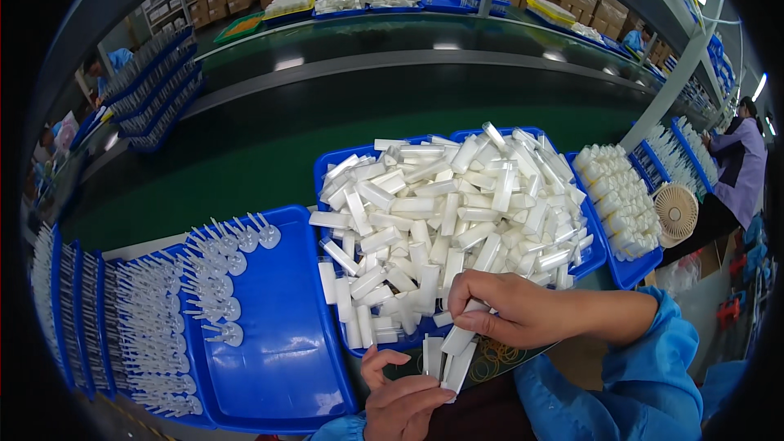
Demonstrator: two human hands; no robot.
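Note:
My left hand [400, 400] is closed around a few small white oblong packs [461, 366], which stand side by side in its fingers. Just above it, my right hand [518, 309] pinches another white oblong pack [459, 340] between thumb and fingers, its lower end close to those in the left hand. Whether they touch I cannot tell. Beyond both hands, a large heap of the same white packs [433, 204], many with clear ends, fills blue trays [325, 165].
At left, a blue tray [278, 359] holds rows of clear, thin-stemmed pieces [233, 310]. Yellowish rubber bands [494, 357] lie beside my right hand. A tray of white parts [616, 200] and a round fan [676, 211] stand at right. Behind runs a green conveyor belt [245, 147]; co-workers sit farther off.

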